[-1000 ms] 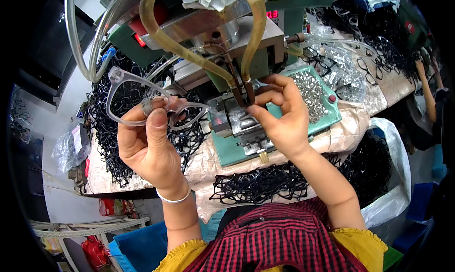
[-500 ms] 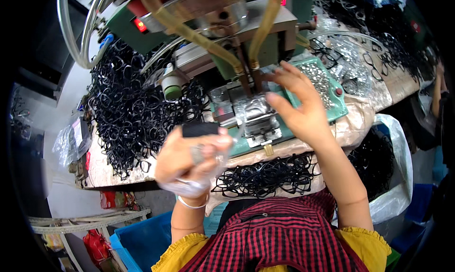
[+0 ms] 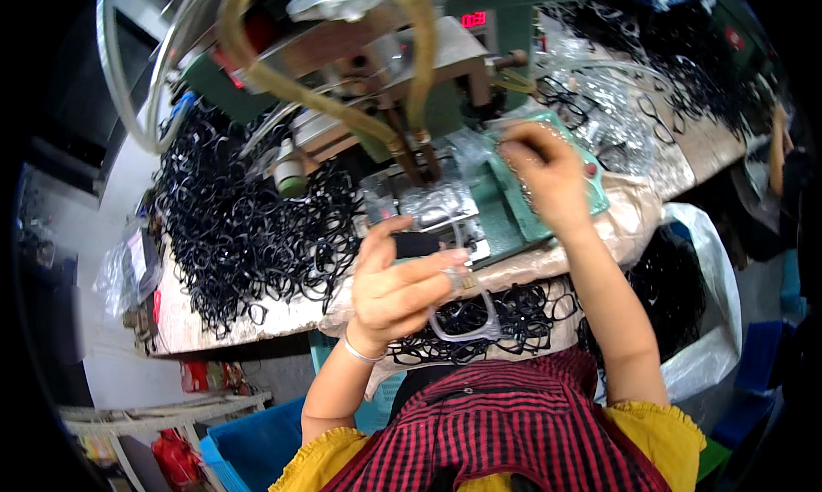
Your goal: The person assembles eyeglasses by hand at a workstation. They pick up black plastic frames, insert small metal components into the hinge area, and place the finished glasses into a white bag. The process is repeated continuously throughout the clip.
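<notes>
The left hand [image 3: 398, 295] is in front of the machine [image 3: 471, 55], and its fingers are closed on a clear frame [image 3: 491, 325]. The lower part of this frame comes out beyond the fingertips and is seen over the black frames [image 3: 514, 308] near the table edge, while its upper part is seen before the jig [image 3: 437, 205]; whether it touches the jig, I cannot tell. One finger of this hand has a grey band [image 3: 460, 276], and on the wrist is a bracelet [image 3: 363, 351]. Beside the thumb there is a dark piece [image 3: 417, 245], but I cannot tell what it is. The right hand [image 3: 552, 179] is over the green tray [image 3: 598, 202], with its fingers bent downward at the small shiny bits [image 3: 527, 194]. It is blurred, so I cannot tell if the fingertips are narrow or hold something. Between the two hands, a little farther away, two metal tips [image 3: 419, 160] point down above the jig, and yellowish hoses [image 3: 421, 72] lead to them. A large heap [image 3: 248, 209] of similar black frames covers the left part of the table [image 3: 231, 331]. On the right, below the tray, more are in a whitish bag [image 3: 723, 295].
</notes>
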`<action>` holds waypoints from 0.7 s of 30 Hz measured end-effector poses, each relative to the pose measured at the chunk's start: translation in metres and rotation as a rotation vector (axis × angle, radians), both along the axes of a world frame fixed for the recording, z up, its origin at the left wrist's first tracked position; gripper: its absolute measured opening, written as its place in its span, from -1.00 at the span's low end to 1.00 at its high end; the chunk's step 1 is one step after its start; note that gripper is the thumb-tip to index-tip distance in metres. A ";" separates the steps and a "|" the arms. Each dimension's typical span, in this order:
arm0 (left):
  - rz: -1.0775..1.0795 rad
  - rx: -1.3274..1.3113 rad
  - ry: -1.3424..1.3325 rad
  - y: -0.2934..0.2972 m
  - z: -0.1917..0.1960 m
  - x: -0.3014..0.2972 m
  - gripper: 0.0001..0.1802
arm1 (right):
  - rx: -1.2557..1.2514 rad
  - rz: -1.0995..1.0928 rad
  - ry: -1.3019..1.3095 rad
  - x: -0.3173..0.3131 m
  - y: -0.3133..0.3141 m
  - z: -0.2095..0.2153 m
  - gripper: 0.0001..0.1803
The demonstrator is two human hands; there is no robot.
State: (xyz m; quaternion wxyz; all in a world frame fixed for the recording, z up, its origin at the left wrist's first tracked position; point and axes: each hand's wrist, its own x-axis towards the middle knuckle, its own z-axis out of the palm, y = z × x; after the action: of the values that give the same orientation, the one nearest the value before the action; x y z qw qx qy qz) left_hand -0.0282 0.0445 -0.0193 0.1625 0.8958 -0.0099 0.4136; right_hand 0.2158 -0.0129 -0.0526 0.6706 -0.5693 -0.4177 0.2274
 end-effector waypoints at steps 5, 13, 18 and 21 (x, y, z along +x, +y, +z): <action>-0.038 -0.026 -0.013 0.003 0.005 -0.004 -0.83 | -0.063 -0.632 -0.338 0.069 -0.058 -0.082 -0.77; -0.003 -0.145 -0.022 -0.009 -0.003 -0.007 -0.70 | 0.174 -0.450 0.224 0.058 0.002 -0.102 -0.84; -0.676 -0.895 -0.258 -0.059 0.071 -0.033 -0.77 | 0.166 -0.353 0.226 0.035 0.005 -0.068 -0.79; -0.998 -1.017 -0.497 -0.079 0.074 -0.003 -0.76 | 0.108 -0.329 0.141 0.026 0.006 -0.062 -0.77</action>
State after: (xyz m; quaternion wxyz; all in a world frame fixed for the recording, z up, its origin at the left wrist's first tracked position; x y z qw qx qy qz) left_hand -0.0314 -0.0344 0.0551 0.7169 0.4797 -0.2590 0.4345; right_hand 0.2419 -0.0067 -0.1145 0.7559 -0.5757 -0.2828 0.1312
